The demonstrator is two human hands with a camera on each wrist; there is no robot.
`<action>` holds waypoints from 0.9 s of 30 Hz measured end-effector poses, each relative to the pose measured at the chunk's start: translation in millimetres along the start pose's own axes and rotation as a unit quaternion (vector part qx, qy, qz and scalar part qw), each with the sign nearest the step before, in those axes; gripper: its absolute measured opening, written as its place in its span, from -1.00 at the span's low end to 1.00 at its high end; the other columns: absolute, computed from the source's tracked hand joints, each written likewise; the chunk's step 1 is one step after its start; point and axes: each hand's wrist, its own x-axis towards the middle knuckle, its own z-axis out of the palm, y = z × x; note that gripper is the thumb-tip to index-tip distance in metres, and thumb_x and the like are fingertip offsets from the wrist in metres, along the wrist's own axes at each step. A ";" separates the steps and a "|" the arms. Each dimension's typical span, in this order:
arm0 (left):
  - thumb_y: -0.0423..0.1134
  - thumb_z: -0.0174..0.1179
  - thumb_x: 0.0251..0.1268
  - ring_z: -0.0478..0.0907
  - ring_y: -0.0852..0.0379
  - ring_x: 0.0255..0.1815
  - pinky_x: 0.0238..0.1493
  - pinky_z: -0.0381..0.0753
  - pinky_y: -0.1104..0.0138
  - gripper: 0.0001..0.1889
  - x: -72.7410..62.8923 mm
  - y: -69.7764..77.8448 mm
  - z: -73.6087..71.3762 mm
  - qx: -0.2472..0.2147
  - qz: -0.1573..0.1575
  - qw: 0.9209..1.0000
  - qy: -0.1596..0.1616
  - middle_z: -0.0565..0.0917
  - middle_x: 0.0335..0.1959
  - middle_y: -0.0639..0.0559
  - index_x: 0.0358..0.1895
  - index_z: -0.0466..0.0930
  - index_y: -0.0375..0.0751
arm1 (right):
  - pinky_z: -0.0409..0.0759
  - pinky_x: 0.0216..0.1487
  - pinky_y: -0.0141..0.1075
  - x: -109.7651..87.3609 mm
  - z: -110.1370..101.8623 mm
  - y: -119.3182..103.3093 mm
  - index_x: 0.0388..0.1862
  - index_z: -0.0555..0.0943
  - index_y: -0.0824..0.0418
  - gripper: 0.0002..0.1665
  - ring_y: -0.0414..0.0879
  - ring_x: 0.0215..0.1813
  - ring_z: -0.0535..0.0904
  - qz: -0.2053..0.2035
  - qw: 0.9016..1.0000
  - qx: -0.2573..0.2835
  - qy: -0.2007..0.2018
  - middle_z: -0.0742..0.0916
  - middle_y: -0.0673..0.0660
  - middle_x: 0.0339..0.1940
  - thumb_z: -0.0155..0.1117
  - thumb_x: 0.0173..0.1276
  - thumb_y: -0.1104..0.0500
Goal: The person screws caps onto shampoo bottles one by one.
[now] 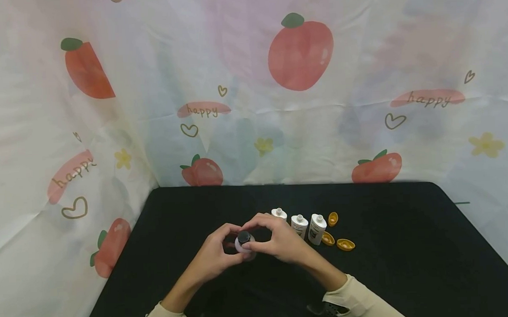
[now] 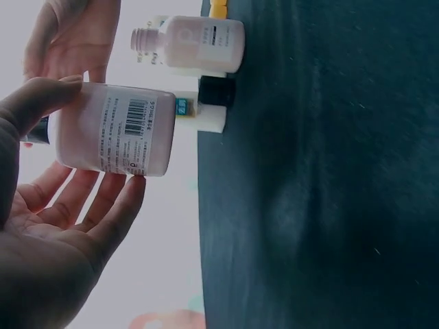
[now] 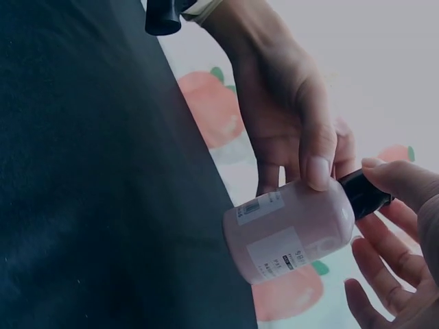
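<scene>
My left hand (image 1: 213, 257) grips a small pink bottle (image 3: 319, 214) by its body, thumb on one side and fingers on the other. A white label with a barcode (image 2: 139, 118) faces the left wrist camera. At the bottle's neck sits a black cap (image 3: 363, 194), which my right hand (image 1: 284, 239) pinches between thumb and fingers. Just beyond the right hand stand three white-looking bottles (image 1: 317, 228) with bare threaded necks. In the left wrist view, one uncapped pink bottle (image 2: 206, 44) shows behind the held one, with a separate black cap (image 2: 217, 90) close by.
Three gold ingot-shaped pieces (image 1: 345, 245) lie to the right of the standing bottles. Everything rests on a black-covered table (image 1: 409, 265). A pale cloth with fruit prints (image 1: 303, 129) hangs behind the table and along its left side.
</scene>
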 end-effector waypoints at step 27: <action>-0.14 0.51 0.18 0.60 0.13 0.07 0.08 0.67 0.28 -0.51 -35.7 -36.7 -25.8 0.006 -0.044 0.999 -0.026 0.65 0.04 0.03 0.15 0.54 -0.09 | 0.66 0.06 -0.11 9.3 49.5 15.9 0.03 0.71 0.07 -0.68 -0.15 -0.01 0.66 0.000 1.000 0.019 -0.012 0.75 -0.08 -0.06 0.51 0.31 0.10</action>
